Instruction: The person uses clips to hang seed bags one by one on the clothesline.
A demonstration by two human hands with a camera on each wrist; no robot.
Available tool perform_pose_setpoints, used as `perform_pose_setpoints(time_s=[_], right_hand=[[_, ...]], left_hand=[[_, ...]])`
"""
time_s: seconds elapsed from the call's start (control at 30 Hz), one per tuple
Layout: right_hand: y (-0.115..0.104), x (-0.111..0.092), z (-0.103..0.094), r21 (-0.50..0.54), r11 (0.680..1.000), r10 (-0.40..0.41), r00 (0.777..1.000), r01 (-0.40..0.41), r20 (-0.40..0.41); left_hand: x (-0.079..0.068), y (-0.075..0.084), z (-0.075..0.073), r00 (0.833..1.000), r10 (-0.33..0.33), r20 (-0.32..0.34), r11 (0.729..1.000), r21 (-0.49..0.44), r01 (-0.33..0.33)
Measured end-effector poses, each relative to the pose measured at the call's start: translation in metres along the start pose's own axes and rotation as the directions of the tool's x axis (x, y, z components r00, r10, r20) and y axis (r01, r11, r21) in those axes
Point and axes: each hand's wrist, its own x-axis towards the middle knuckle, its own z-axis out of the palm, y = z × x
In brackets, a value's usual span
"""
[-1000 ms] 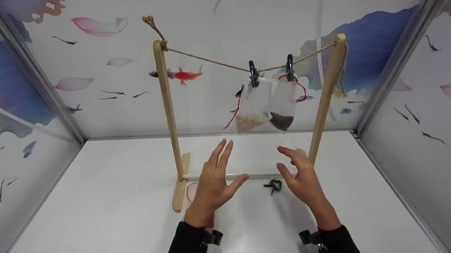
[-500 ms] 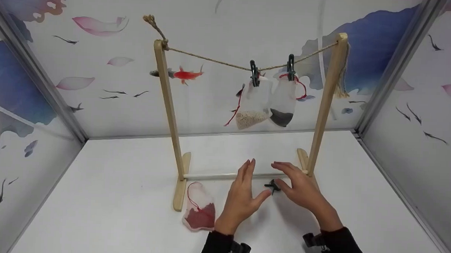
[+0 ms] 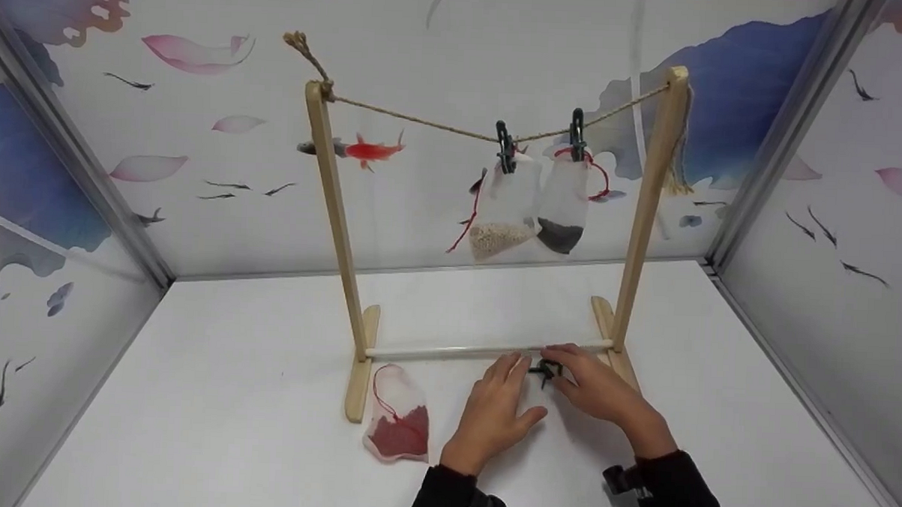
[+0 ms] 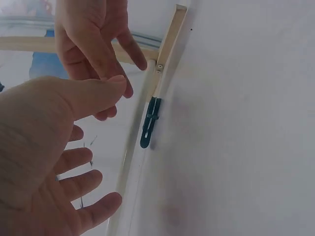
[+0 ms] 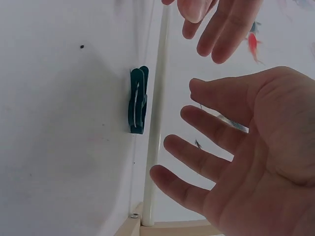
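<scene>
A dark green clip (image 3: 547, 369) lies on the white table, just in front of the rack's bottom rod. My right hand (image 3: 600, 388) hovers beside it with relaxed fingers, and a gap shows between hand and clip (image 5: 137, 101) in the right wrist view. On the clip's other side is my left hand (image 3: 490, 420), its fingers spread and holding nothing. Left of that hand, a small mesh bag (image 3: 400, 430) with dark red contents and a red drawstring lies flat. Two more bags hang from the rope by clips, one with beige grains (image 3: 500, 239), one with dark contents (image 3: 560, 233).
A wooden rack stands across the table, with a left post (image 3: 337, 219), a right post (image 3: 649, 215) and a white bottom rod (image 3: 455, 351). A sagging rope (image 3: 411, 118) joins the post tops. Patterned panels (image 3: 235, 216) enclose the back and sides.
Both hands have come down toward the clip on the table. My left hand has also moved right, uncovering the bag with dark red contents. The hanging bags stay in place.
</scene>
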Motion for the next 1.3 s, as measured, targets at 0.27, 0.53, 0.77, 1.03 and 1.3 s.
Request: perform_pose_setpoints(time_s=[0.27,0.53,0.77,1.03,1.3], right_hand=[[0.006,-0.001,0.008,-0.051,0.998,-0.026,0.994,0.031,0.107],[0.006,0.000,0.012,-0.113,0.987,-0.107,0.990,0.117,0.097],[0.002,0.001,0.011,0.025,0.997,-0.073,0.984,0.069,0.165],[-0.002,0.003,0.011,0.097,0.994,0.030,0.976,-0.052,0.216],[-0.004,0.001,0.013,0.049,0.998,0.029,0.979,-0.040,0.202]], left_hand=[[-0.007,-0.003,-0.002,0.997,0.070,0.044,0.982,0.173,-0.077],[-0.010,-0.007,-0.003,0.995,0.042,0.095,0.991,0.125,-0.053],[-0.008,-0.005,-0.005,0.992,-0.020,0.121,0.992,0.127,0.004],[-0.010,-0.006,-0.006,0.992,-0.023,0.122,0.993,0.118,0.009],[-0.010,-0.006,-0.006,0.988,-0.034,0.148,0.994,0.110,0.018]])
